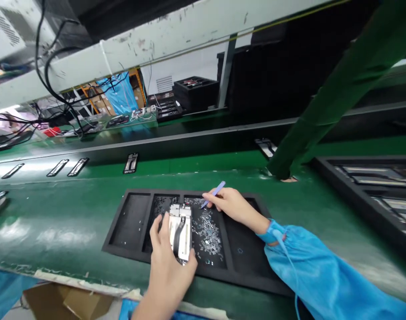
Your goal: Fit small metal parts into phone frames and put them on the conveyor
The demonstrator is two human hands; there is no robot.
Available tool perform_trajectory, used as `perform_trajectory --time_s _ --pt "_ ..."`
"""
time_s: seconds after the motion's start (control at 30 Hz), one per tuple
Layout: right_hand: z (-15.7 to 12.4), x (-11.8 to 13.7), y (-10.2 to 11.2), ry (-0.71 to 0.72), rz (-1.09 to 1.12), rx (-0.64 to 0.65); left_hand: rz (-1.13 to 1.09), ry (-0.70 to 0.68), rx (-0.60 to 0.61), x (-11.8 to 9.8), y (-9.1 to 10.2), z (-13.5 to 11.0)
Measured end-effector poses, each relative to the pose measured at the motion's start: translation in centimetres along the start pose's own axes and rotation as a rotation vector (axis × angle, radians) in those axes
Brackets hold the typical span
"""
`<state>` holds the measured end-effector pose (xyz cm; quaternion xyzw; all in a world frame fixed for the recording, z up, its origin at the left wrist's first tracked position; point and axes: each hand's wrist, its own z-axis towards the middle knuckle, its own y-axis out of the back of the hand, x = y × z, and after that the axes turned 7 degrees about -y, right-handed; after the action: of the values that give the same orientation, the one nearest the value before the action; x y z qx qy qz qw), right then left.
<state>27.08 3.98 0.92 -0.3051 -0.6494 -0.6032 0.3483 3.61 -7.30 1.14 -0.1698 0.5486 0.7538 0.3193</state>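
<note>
L hand (169, 258) on my feed, ctr bottom: clamped on the phone-like unit (180, 231), fingers curled along its left edge, thumb at the lower right corner! R hand (231, 204), just right of ctr, had fingertips together on the purple tweezers (218, 189), tip pointing down-left nr the unit's top end. Whether the tip gripped anything, I couldn't tell.

Black tray (122, 254) under both hands, split into compartments, w/ small parts (209, 238) strewn thick just right of the unit. Blue sleeve (326, 271) and wrist strap (276, 233) filled lower right and covered some of the tray. Green post (329, 93) slanted down upper right, blocking my view behind; pale rail (139, 46) cut across the top, cables (47, 73) dangling upper left. Larger dark tray (352, 195) at far right.

The unit? Right in the L hand's grasp, over the tray's middle, below and left of the R hand, btwn the two. Couldn't tell if it touched the tray.
</note>
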Motion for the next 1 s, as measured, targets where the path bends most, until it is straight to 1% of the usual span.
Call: perform_trajectory --time_s 0.03,0.1,0.13,0.17,0.23,0.3,0.37,0.43,0.5,0.57,0.67,0.77,0.83,0.87,0.93,1.0 --pt "-0.2 0.1 0.1 0.023 0.003 -0.015 -0.023 -0.002 0.027 0.4 0.8 1.4" --pt "-0.6 0.2 0.3 0.088 0.010 -0.034 -0.046 -0.022 0.068 1.0 1.7 5.5" --pt "-0.8 0.2 0.4 0.131 0.013 -0.035 -0.039 -0.036 0.082 1.3 1.7 8.0" --pt "-1.0 0.2 0.6 0.177 0.015 -0.028 -0.028 -0.050 0.091 1.6 1.3 10.8" --pt "-1.2 0.0 0.8 0.264 0.016 -0.002 0.000 -0.066 0.104 2.2 -0.7 16.6" --pt "-1.4 -0.3 0.9 0.326 0.012 0.018 0.033 -0.058 0.111 2.8 -3.8 21.9" --pt "-1.4 -0.7 1.0 0.361 0.007 0.027 0.062 -0.036 0.116 3.5 -7.1 26.2" --pt "-1.3 -1.0 1.0 0.374 0.004 0.030 0.091 -0.012 0.116 4.5 -9.8 29.2" --pt "-1.2 -1.2 1.0 0.387 0.001 0.023 0.126 0.000 0.116 5.7 -11.8 31.2" --pt "-1.2 -1.3 1.0 0.419 -0.008 -0.001 0.162 -0.001 0.122 6.8 -13.0 32.3" --pt "-1.2 -1.0 1.1 0.479 -0.043 -0.031 0.216 -0.022 0.132 7.9 -14.1 32.7" --pt "-1.5 -0.5 1.2 0.574 -0.153 -0.037 0.266 -0.061 0.142 8.0 -14.6 32.6" --pt "-1.7 -0.1 1.2 0.656 -0.271 -0.052 0.304 -0.071 0.139 7.9 -14.2 32.9" --pt "-1.9 0.1 1.2 0.692 -0.334 -0.057 0.327 -0.066 0.132 8.0 -13.7 33.1" --pt "-2.2 0.5 1.1 0.765 -0.458 -0.055 0.389 -0.028 0.110 8.8 -12.0 33.8" --pt "-2.5 0.8 0.9 0.835 -0.570 -0.053 0.471 0.067 0.081 10.5 -9.7 34.4"
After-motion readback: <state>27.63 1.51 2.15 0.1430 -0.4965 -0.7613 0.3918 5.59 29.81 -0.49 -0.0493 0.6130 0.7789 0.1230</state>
